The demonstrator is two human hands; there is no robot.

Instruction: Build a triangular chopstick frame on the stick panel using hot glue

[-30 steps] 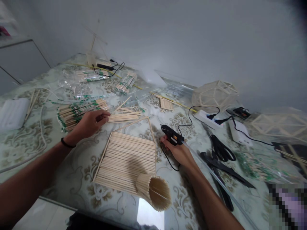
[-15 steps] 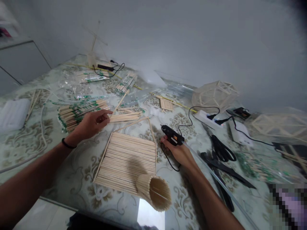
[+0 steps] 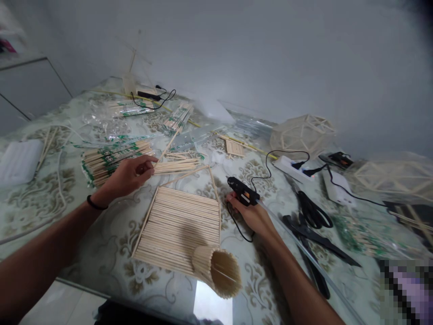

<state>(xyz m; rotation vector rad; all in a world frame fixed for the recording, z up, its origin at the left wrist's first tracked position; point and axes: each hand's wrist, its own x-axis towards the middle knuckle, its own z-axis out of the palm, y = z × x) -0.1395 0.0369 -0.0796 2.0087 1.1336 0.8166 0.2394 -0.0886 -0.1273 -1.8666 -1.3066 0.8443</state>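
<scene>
Between thumb and fingers of my left hand (image 3: 137, 171) is a wooden stick (image 3: 169, 145), slanting up and away. Beside that hand lie loose wooden sticks (image 3: 177, 166) and a bundle of packaged chopsticks (image 3: 115, 158). My right hand (image 3: 250, 214) is wrapped round a black glue gun (image 3: 243, 190), its nozzle pointing to the far left and a long clear glue stick trailing from its back. Between my hands lies a flat panel of sticks (image 3: 182, 225), with two sticks forming a peak at its far edge. A round stick cup (image 3: 218, 273) leans on its near right corner.
Scissors (image 3: 313, 212) and another black-handled tool (image 3: 314, 271) lie right of my right forearm. Behind them are a white power strip (image 3: 294, 169) and geometric stick frames (image 3: 304, 133). More chopstick packs (image 3: 178, 116) lie toward the wall. A white block (image 3: 20, 160) stands at the left.
</scene>
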